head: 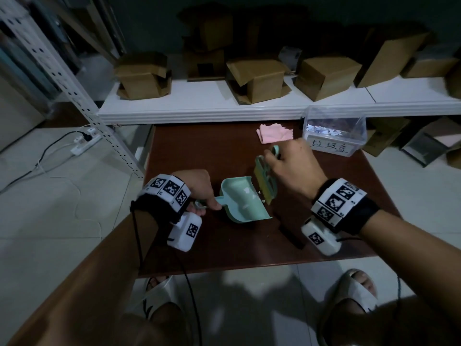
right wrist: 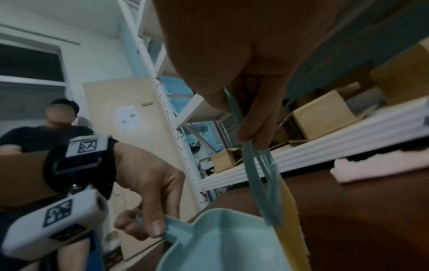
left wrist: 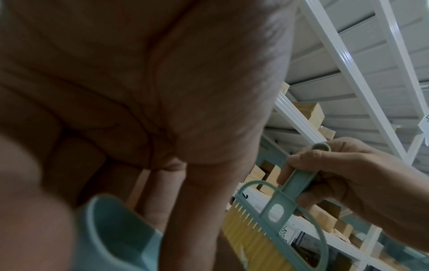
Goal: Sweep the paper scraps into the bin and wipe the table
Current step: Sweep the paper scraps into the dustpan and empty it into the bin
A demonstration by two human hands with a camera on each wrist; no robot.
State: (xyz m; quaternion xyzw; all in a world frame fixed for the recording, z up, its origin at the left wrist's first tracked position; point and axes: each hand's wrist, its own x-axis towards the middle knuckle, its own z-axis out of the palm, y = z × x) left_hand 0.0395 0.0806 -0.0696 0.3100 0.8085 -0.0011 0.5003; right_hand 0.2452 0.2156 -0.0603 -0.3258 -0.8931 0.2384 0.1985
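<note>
Brush and dustpan meet in the middle of the table.

The brown table (head: 224, 245) carries, at its far right corner, a clear bin (head: 335, 132) with white paper scraps (head: 324, 131) lying inside; a pink cloth (head: 274, 133) lies just left of it, near the far edge, under the white shelf (head: 199, 106) with cardboard boxes (head: 257, 79). The near part of the table is open. The teal dustpan (head: 240, 199) sits at the middle, mouth toward the right, and looks empty inside. The left hand (head: 199, 189) has its fingers curled round the dustpan handle. The right hand (head: 289, 168) is closed round the handle of the brush (head: 265, 182), whose yellow bristles touch the dustpan lip. A few small scraps (head: 260, 196) lie between bristles and lip.
</note>
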